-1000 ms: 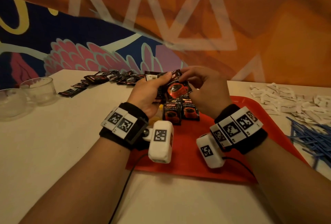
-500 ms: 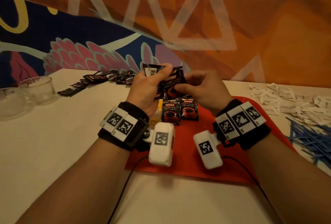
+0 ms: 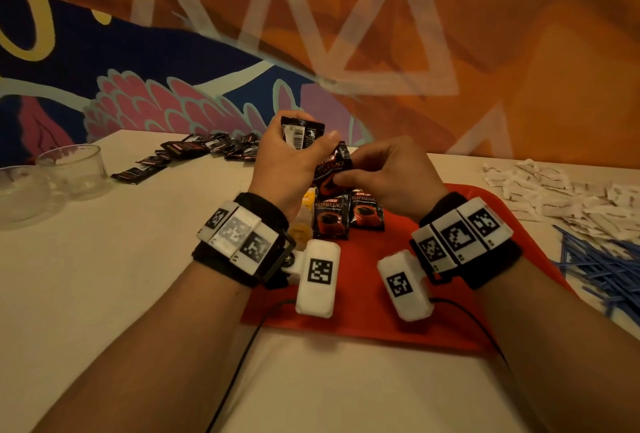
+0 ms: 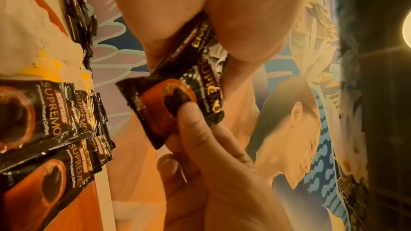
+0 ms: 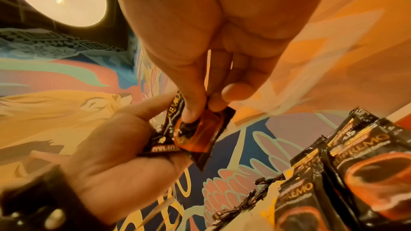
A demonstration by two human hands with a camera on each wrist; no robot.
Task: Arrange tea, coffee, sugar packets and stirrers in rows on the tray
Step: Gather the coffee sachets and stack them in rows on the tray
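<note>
Leftmost, two glass bowls [image 3: 69, 169] are seen on the surface [image 3: 104, 277], and beyond them a loose spread of dark coffee sachets [image 3: 194, 150] is laid toward the wall. Next, the left hand [image 3: 287, 162] is raised above the far edge of the red tray [image 3: 363, 294], its fingers [image 4: 244, 24] clenched round a small bunch of sachets [image 3: 302, 133] whose barcode side is turned toward the head camera. One coffee sachet [image 3: 333, 169] is drawn from that bunch by the right hand [image 3: 391, 173], pinched at its lower end between thumb and forefinger; its long axis is held roughly upright, slightly tilted, with the printed cup at the bottom. Directly beneath it, two placed sachets [image 3: 348, 214] are laid side by side on the tray, long axes pointing away from the person, so the held sachet is judged to need only a short descent by the nearer right hand. Yellow tea packets [image 3: 306, 202] are partly hidden just left of these. Farther right, white sugar packets [image 3: 554, 190] and blue stirrers [image 3: 602, 266] are left on the surface, beside the tray.
</note>
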